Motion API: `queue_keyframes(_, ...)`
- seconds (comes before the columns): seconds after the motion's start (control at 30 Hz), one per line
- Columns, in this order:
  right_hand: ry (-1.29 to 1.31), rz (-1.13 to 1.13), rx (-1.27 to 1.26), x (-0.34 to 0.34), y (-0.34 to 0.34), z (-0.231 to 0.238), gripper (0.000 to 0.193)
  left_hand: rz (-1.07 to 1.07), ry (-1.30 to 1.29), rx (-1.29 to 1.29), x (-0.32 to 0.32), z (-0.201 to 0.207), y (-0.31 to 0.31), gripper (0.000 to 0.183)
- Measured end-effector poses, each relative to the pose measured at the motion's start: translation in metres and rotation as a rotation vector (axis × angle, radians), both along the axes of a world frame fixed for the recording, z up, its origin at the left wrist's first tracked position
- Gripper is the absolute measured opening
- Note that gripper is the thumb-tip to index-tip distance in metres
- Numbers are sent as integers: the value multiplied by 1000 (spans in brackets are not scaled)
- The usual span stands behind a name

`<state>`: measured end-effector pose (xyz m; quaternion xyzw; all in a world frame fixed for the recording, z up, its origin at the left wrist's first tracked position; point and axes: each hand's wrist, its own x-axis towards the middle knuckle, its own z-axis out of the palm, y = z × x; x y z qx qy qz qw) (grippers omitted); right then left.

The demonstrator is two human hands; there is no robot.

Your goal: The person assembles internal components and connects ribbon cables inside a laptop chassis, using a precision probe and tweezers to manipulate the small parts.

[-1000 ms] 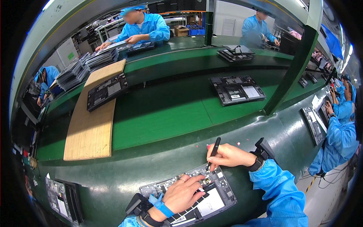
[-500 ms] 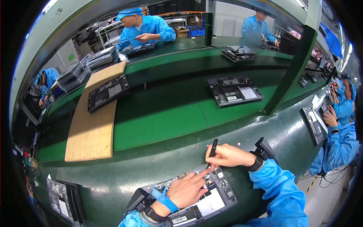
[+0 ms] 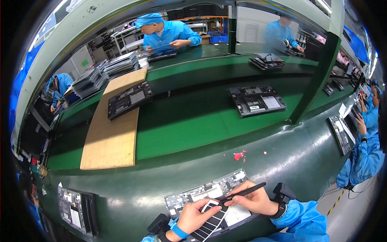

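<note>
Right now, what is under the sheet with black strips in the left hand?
Under the sheet is an opened electronic device: circuit parts show beyond the upper end, a white panel to the right. Whatever lies directly beneath the sheet and left hand is covered.

Device (image 3: 201, 191), 6 o'clock: partly hidden by left hand (image 3: 194, 218), right hand (image 3: 256, 201), striped sheet (image 3: 211, 220). Sheet's near end, left sleeve (image 3: 148, 238) cut off by lower edge. Red bits (image 3: 239, 155), 4 o'clock: too small to tell. Co-worker (image 3: 282, 34), 1–2 o'clock: partly blurred.
</note>
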<state>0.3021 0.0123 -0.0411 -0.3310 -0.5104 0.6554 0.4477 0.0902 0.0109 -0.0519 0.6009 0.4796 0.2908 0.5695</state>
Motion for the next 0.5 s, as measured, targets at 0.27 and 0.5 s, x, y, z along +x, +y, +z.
queue_keyframes(0.27,-4,10,-60,-10,-5,1,18,18,140,21,-13,11,-6,20)
queue_keyframes(0.5,-58,65,-88,-10,-3,0,17,-1,107,93,-14,2,-8,20)
